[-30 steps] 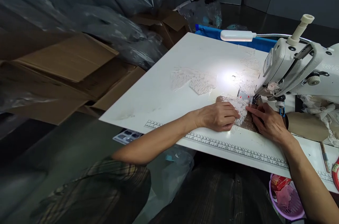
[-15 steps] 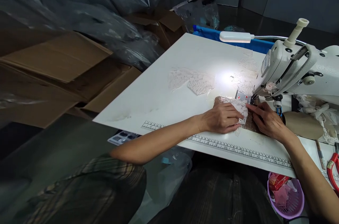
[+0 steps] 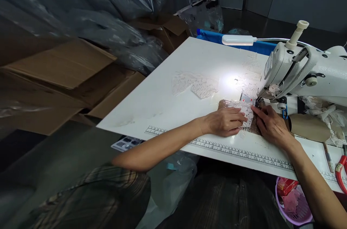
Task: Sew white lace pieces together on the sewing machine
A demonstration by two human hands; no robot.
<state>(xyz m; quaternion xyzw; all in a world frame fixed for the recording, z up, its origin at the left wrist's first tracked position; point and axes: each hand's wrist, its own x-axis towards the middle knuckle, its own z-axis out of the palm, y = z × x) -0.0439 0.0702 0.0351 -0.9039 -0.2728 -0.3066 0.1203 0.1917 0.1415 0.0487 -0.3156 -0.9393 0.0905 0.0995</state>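
A piece of white lace lies at the needle area of the white sewing machine, over a brown sheer fabric or sheet. My left hand rests on the left of this lace, its fingers bent and pressed together, closed on the edge. My right hand is on the other side, close by the presser foot. Its index finger stretches out to touch the lace, and the other fingers are apart over the brown material. Both palms face down, so the undersides of the fingers are hidden.
More lace pieces lie on the white table. A lamp lights the sewing area. At right are red-handled pliers and a pen-like tool. A purple basket stands below; cardboard boxes are at left.
The view has shifted slightly, moving the machine a little left in the picture. Both hands keep nearly the same place on the lace.
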